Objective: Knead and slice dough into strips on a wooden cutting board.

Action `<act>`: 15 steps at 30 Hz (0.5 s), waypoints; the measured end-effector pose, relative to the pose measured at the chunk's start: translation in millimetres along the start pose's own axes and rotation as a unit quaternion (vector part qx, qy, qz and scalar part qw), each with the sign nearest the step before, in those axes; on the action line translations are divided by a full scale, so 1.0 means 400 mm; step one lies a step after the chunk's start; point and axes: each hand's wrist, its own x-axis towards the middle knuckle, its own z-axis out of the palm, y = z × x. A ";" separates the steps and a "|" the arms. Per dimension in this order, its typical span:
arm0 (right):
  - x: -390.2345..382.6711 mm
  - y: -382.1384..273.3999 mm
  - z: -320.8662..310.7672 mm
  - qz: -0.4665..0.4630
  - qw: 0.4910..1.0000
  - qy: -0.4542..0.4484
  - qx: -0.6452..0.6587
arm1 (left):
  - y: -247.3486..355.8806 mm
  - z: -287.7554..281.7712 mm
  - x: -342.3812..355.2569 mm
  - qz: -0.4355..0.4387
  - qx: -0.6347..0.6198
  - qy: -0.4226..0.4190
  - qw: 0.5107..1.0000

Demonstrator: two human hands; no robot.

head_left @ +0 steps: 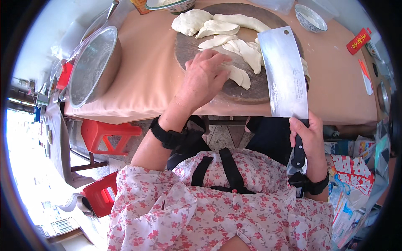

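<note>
My right hand (309, 136) is wrapped around the black handle of a broad cleaver (285, 75). Its wide steel blade points away from me, flat side facing up, over the right part of the round wooden chopping board (190, 50). At the board's near left, my left hand (205, 77) is closed, its bent fingers on a flat slice of white dough (239, 78). Their exact grip on it is partly hidden. More dough slices (247, 52) overlap just beyond. Farther back lie a rounded dough lump (191, 21) and a long dough roll (243, 20); the blade covers part of the dough.
A large metal basin (94, 67) stands left on the tan-covered table (144, 58). Patterned bowls sit at the back, one (311, 19) holding white powder. To the right are a red can (358, 41) and a small knife (366, 77). Red stools (106, 136) stand below left.
</note>
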 end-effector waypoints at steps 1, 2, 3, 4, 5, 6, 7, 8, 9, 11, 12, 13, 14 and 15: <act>0.001 -0.002 0.002 -0.001 1.000 0.000 0.001 | 0.000 0.001 0.001 -0.036 -0.067 -0.024 0.997; 0.002 -0.006 0.005 0.000 1.000 -0.004 -0.005 | 0.000 -0.003 0.002 -0.037 -0.067 -0.024 0.997; 0.002 -0.009 0.008 0.000 1.000 -0.009 -0.011 | 0.000 -0.011 0.007 -0.032 -0.017 -0.042 0.998; 0.001 -0.011 0.009 0.000 1.000 -0.009 -0.011 | 0.000 -0.019 0.011 -0.028 0.033 -0.059 0.997; 0.000 -0.013 0.008 0.001 1.000 -0.010 -0.016 | -0.001 -0.022 0.015 -0.027 0.032 -0.058 0.997; -0.001 -0.014 0.007 0.002 1.000 -0.010 -0.021 | -0.002 -0.024 0.020 -0.005 0.056 -0.083 0.995; -0.002 -0.013 0.006 0.001 1.000 -0.009 -0.022 | -0.002 -0.026 0.023 0.016 0.080 -0.108 0.991; -0.004 -0.010 0.005 -0.004 1.000 -0.008 -0.021 | 0.003 -0.031 0.027 0.016 0.080 -0.107 0.991; -0.005 -0.007 0.003 -0.009 1.000 -0.008 -0.020 | 0.010 -0.036 0.030 -0.007 0.060 -0.122 0.991; -0.006 -0.004 0.001 -0.013 1.000 -0.004 -0.022 | 0.011 -0.040 0.034 -0.030 0.040 -0.137 0.989; -0.006 -0.003 0.000 -0.015 1.000 0.000 -0.023 | 0.008 -0.041 0.035 -0.030 0.011 -0.124 0.992; -0.006 -0.004 0.000 -0.016 1.000 -0.001 -0.023 | 0.004 -0.043 0.038 -0.031 -0.018 -0.111 0.993; -0.007 -0.006 0.000 -0.017 1.000 0.000 -0.023 | 0.001 -0.049 0.047 -0.031 -0.018 -0.110 0.993; -0.008 -0.008 0.001 -0.018 1.000 0.000 -0.023 | -0.001 -0.059 0.060 -0.029 -0.050 -0.082 0.995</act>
